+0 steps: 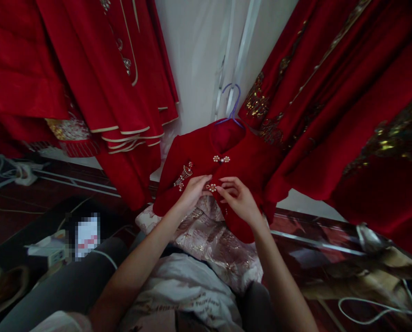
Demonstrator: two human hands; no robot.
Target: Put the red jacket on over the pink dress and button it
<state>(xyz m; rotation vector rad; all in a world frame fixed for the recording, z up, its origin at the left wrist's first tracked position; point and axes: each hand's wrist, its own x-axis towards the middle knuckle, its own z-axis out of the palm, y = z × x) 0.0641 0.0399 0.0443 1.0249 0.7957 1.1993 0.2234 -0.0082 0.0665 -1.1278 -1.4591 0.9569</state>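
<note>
A small red jacket (pixel 192 147) on a purple hanger (pixel 234 103) lies spread before me, with a pearl flower clasp (pixel 221 159) near its neckline. Lower on its front is a second pearl flower clasp (pixel 212 187), between my hands. My left hand (pixel 194 192) has its fingers closed on the jacket's front edge, just left of that clasp. From the other side, my right hand (pixel 239 199) pinches at the clasp with thumb and fingertips. A beaded ornament (pixel 184 175) decorates the jacket's left side. Beneath the jacket, shiny pale patterned fabric (pixel 206 235) covers my lap.
Red garments with pale trim (pixel 123 92) hang on the left, and red garments with gold embroidery (pixel 313 115) hang on the right. Behind the hanger is a pale wall (pixel 195 55). A white power strip (pixel 50 249) sits at lower left; a white cord (pixel 375 304) loops at lower right.
</note>
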